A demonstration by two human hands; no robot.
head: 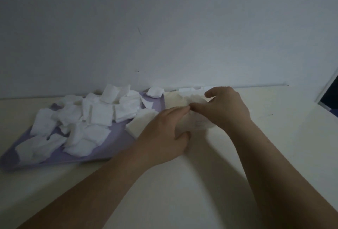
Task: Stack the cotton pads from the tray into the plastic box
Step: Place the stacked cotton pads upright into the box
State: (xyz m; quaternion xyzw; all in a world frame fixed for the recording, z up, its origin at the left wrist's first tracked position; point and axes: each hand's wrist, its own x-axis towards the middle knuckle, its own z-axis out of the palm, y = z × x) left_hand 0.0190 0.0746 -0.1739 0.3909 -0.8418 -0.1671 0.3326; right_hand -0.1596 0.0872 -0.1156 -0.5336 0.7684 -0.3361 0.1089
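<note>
Head view: we judge the job barely begun. Most cotton pads (101, 117) lie heaped on the purple tray (117, 133), at nine o'clock from the plastic box (200, 123). Our left hand (164, 133) and right hand (226, 108) meet over the box on the tabletop (201, 183). We cannot tell whether their fingers pinch a pad, and the box's contents are hidden.

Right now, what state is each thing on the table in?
Tray: flat on the table, partly covered by pads.
Cotton pads: loose heap on the tray, unstacked.
Plastic box: beside the tray, mostly hidden by both hands.
Left hand: at the box, grip unclear.
Right hand: fingers curled over the box, grip unclear.
</note>
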